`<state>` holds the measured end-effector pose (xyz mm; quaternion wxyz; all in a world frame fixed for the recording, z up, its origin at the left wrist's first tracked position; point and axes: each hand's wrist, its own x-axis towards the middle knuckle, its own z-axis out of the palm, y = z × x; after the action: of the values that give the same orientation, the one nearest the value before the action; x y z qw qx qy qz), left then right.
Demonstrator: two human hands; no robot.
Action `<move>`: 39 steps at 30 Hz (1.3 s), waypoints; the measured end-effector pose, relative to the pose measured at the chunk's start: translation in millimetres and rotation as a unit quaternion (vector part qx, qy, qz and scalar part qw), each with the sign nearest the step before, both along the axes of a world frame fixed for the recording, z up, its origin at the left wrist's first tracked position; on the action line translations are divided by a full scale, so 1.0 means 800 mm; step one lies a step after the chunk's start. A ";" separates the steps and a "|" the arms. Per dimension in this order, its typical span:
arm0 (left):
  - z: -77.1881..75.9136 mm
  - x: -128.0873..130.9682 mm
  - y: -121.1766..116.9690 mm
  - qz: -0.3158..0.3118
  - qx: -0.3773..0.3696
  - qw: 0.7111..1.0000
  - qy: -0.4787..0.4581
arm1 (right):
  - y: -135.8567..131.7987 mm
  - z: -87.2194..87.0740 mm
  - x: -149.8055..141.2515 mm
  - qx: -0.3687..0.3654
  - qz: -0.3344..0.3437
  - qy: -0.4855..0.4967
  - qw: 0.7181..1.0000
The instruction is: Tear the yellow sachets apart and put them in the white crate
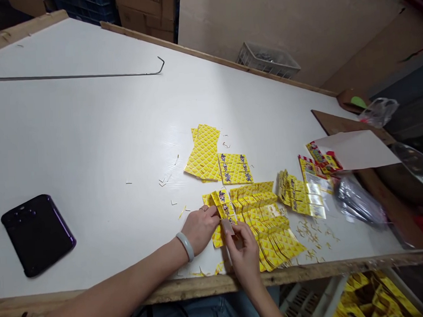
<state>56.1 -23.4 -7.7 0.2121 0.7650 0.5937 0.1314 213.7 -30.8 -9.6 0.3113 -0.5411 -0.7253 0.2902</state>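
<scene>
Near the table's front edge, my left hand (201, 227) is closed on a yellow printed card (223, 198) with small cartoon figures, pressing it from the left side. My right hand (245, 251) pinches a small flat grey piece (227, 226) against the lower part of this card; what kind of tool it is, I cannot make out. Right beside it, pleated yellow printed sheets (270, 224) lie fanned out. Beyond my hands are a stack of yellow patterned sheets (204, 152) and a flat card with cartoon figures (235, 168).
A dark phone (38, 234) lies at left, a hooked metal rod (72, 76) at the back. Yellow scraps (309, 236), more yellow cards (302, 195) and clear plastic bags (359, 202) are on the right. Below the wooden edge (309, 270), a crate holds yellow pieces (374, 296).
</scene>
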 end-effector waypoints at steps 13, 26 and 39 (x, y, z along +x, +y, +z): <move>0.008 -0.001 -0.001 0.004 -0.047 0.998 -0.041 | -0.002 0.003 -0.011 -0.013 -0.025 -0.013 1.000; 0.020 -0.039 0.026 -0.010 0.051 0.991 -0.125 | -0.003 -0.002 -0.015 -0.028 -0.035 -0.006 0.999; 0.014 -0.032 0.016 0.018 0.067 0.994 -0.090 | -0.022 0.018 -0.013 0.052 0.017 -0.139 0.989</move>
<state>30.2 -10.7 3.8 0.2104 0.7515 0.5763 0.2425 203.6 -48.4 4.5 0.2299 -0.5467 -0.7850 0.1792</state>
